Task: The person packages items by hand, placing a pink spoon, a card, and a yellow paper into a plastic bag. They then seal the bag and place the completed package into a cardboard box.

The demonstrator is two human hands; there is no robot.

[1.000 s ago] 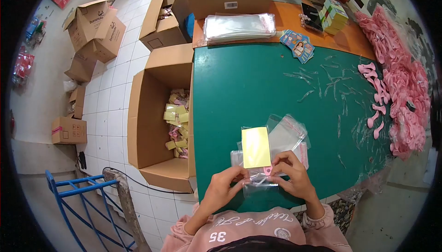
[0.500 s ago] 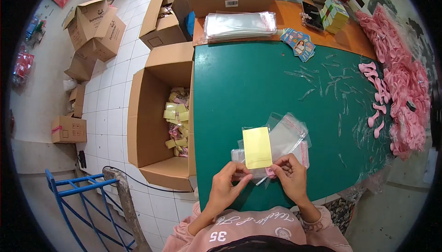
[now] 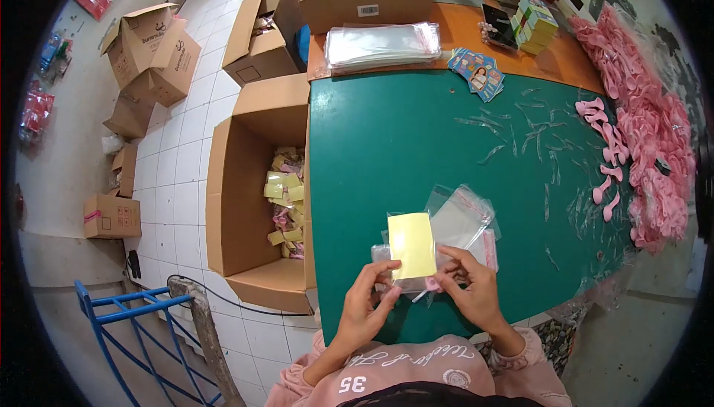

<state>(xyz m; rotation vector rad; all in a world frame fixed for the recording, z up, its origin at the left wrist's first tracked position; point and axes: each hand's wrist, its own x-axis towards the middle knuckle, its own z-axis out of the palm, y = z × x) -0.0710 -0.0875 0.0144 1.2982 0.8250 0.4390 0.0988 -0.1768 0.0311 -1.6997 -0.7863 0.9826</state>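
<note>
A yellow card stands in a clear plastic bag in front of me, over the near edge of the green tabletop. My left hand has its fingers at the card's lower left corner, thumb below, on the bag. With closed fingertips, my right hand grips the bag at the lower right. Beside those fingertips shows a small pink piece, mostly hidden, and a thin white strip. Under and behind the card lies a loose pile of clear plastic bags.
Left of the table, an open carton holds several packed yellow cards. Pink spoon-shaped pieces and a large bagged heap line the right edge, near clear plastic scraps. Printed cards and stacked bags lie farther back.
The yellow card has shifted slightly down and left in view. My left index finger has moved onto its lower left corner, and my left thumb has opened away from it.
</note>
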